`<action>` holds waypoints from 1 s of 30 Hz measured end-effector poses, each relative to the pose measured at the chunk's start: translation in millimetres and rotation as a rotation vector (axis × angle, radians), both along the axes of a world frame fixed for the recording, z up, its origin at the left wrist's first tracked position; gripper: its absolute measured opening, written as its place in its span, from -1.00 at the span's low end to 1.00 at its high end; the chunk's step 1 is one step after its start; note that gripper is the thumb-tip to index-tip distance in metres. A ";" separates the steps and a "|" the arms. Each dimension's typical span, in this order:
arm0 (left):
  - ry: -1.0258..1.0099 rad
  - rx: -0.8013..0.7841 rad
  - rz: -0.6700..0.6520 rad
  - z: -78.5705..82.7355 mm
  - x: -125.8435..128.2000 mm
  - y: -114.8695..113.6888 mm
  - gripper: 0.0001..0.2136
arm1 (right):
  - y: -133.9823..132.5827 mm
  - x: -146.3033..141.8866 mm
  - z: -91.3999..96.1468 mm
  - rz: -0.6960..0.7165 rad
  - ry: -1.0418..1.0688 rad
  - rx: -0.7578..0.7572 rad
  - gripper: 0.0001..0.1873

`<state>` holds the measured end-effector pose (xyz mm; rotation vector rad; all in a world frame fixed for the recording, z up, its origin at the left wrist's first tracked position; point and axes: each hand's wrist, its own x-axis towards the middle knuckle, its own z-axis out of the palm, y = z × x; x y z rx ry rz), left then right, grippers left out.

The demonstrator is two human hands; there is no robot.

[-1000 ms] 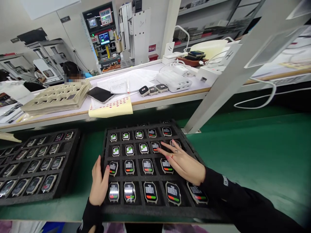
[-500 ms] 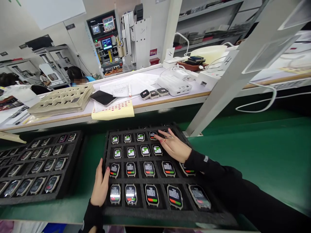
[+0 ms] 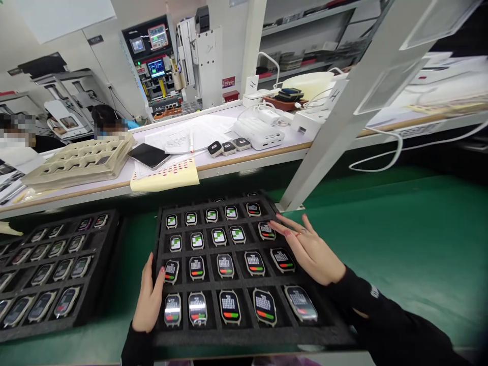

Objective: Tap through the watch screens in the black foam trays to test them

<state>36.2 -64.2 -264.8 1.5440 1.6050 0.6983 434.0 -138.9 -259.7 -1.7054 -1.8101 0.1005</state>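
Note:
A black foam tray (image 3: 244,333) lies in front of me on the green belt, its pockets filled with several smartwatch bodies (image 3: 230,306) whose screens are lit. My left hand (image 3: 148,300) rests flat against the tray's left edge, fingers straight, beside the watch (image 3: 171,271) in the third row. My right hand (image 3: 310,249) lies open over the tray's right side, fingers stretched toward the watch (image 3: 266,231) at the right end of the second row. Neither hand holds anything.
A second black tray (image 3: 87,300) of watches with dark screens sits to the left. Behind runs a white shelf with a beige moulded tray (image 3: 76,162), a phone (image 3: 148,155), yellow sticker sheet (image 3: 165,178), three loose watches (image 3: 229,147) and chargers. A slanted white post (image 3: 324,132) rises at right. People sit beyond.
My right hand has drawn back from the top row to the tray's right edge by the second row. The left hand stays on the left edge.

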 end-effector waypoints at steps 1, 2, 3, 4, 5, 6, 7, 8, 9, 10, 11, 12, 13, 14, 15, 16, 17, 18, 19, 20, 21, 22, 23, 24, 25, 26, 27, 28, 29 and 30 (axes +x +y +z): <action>0.002 -0.002 -0.004 0.3 -0.1 0.2 -0.36 | -4.6 -0.5 -1.9 -0.005 0.002 0.016 -0.50; 0.004 -0.002 -0.006 0.4 -0.2 0.4 -0.36 | -8.3 -1.2 -3.2 -0.007 0.002 0.034 -0.50; 0.004 -0.004 -0.004 0.1 -0.3 0.7 -0.36 | -11.1 -2.1 -4.1 -0.005 -0.001 0.052 -0.51; 0.001 -0.006 0.002 -0.5 -0.5 1.0 -0.35 | -13.1 -3.1 -4.5 0.000 -0.007 0.067 -0.51; -0.004 -0.006 0.009 -1.2 -0.7 1.3 -0.35 | -14.3 -4.3 -4.7 0.011 -0.019 0.070 -0.50; -0.009 -0.005 0.015 -2.1 -0.9 1.7 -0.34 | -14.8 -5.4 -4.6 0.023 -0.035 0.059 -0.50; -0.015 -0.002 0.020 -3.1 -1.1 2.0 -0.34 | -14.7 -6.4 -4.4 0.035 -0.053 0.038 -0.49; -0.020 0.001 0.023 -3.9 -1.2 2.4 -0.33 | -14.1 -7.1 -4.0 0.045 -0.069 0.012 -0.49; -0.025 0.004 0.023 -4.7 -1.2 2.6 -0.33 | -13.0 -7.4 -3.5 0.049 -0.080 -0.011 -0.48; -0.030 0.004 0.023 -5.2 -1.2 2.7 -0.33 | -11.4 -7.3 -2.7 0.047 -0.083 -0.023 -0.47; -0.036 0.002 0.022 -5.5 -1.1 2.8 -0.33 | -9.3 -6.7 -1.8 0.040 -0.079 -0.021 -0.46; -0.040 -0.001 0.024 -5.7 -1.0 2.7 -0.33 | -6.6 -5.7 -0.8 0.029 -0.070 -0.006 -0.45; -0.044 -0.004 0.024 -5.6 -0.9 2.5 -0.33 | -3.2 -4.5 0.2 0.018 -0.061 0.015 -0.45; -0.045 -0.005 0.025 -5.3 -0.9 2.2 -0.32 | 1.0 -3.2 1.2 0.008 -0.052 0.033 -0.45; -0.043 -0.004 0.026 -4.9 -0.9 1.9 -0.32 | 6.0 -1.9 2.0 0.002 -0.045 0.044 -0.45; -0.040 -0.002 0.026 -4.5 -0.9 1.5 -0.32 | 11.7 -0.8 2.5 0.000 -0.041 0.047 -0.45; -0.035 0.002 0.026 -3.9 -1.0 1.2 -0.32 | 17.9 0.2 2.5 -0.003 -0.038 0.047 -0.45; -0.030 0.003 0.026 -3.3 -1.0 0.9 -0.32 | 24.5 1.0 2.0 -0.006 -0.035 0.045 -0.45; -0.024 0.003 0.024 -2.8 -1.1 0.7 -0.33 | 31.2 1.6 1.0 -0.005 -0.037 0.039 -0.44; -0.019 0.003 0.022 -2.3 -1.2 0.4 -0.33 | 37.7 2.1 -0.5 0.000 -0.044 0.027 -0.44; -0.013 0.003 0.018 -2.0 -1.3 0.2 -0.34 | 43.5 2.5 -2.2 0.005 -0.054 0.011 -0.43; -0.008 0.004 0.016 -1.8 -1.4 0.0 -0.34 | 48.4 3.0 -4.0 0.012 -0.067 -0.010 -0.42; -0.003 0.006 0.013 -2.0 -1.6 -0.3 -0.35 | 52.1 3.4 -5.4 0.018 -0.079 -0.033 -0.41; 0.001 0.011 0.010 -2.4 -1.8 -0.7 -0.35 | 54.2 3.9 -6.3 0.023 -0.087 -0.052 -0.40; 0.006 0.022 0.011 -3.1 -1.9 -1.1 -0.36 | 54.7 4.2 -6.2 0.021 -0.086 -0.059 -0.40; 0.011 0.035 0.009 -3.8 -2.1 -1.5 -0.36 | 53.5 4.2 -5.1 0.018 -0.077 -0.057 -0.40; 0.018 0.051 0.002 -4.5 -2.2 -2.0 -0.36 | 50.8 3.8 -3.1 0.021 -0.063 -0.052 -0.41; 0.024 0.067 -0.009 -5.0 -2.2 -2.4 -0.37 | 46.8 2.7 -0.2 0.034 -0.046 -0.049 -0.42; 0.032 0.081 -0.023 -5.3 -2.2 -2.7 -0.37 | 41.6 0.5 3.2 0.052 -0.030 -0.049 -0.43; 0.040 0.088 -0.037 -5.2 -2.0 -2.9 -0.37 | 35.6 -2.9 6.8 0.080 -0.017 -0.053 -0.43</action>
